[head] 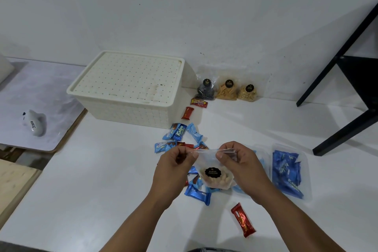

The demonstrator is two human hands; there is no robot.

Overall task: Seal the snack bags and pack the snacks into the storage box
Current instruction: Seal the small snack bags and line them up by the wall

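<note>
I hold a clear zip bag of biscuits with a black round label above the table. My left hand pinches the left end of its top strip and my right hand pinches the right end. The cream storage box stands behind with its perforated lid on. Three more labelled snack bags lean against the wall to the right of the box. Blue wrapped snacks and red wrapped bars lie loose around my hands. A clear bag of blue snacks lies to the right.
A black stand occupies the far right, its foot resting on the white table. At the left a lower grey-topped board carries a small white ceramic figure. A wooden surface sits at the lower left.
</note>
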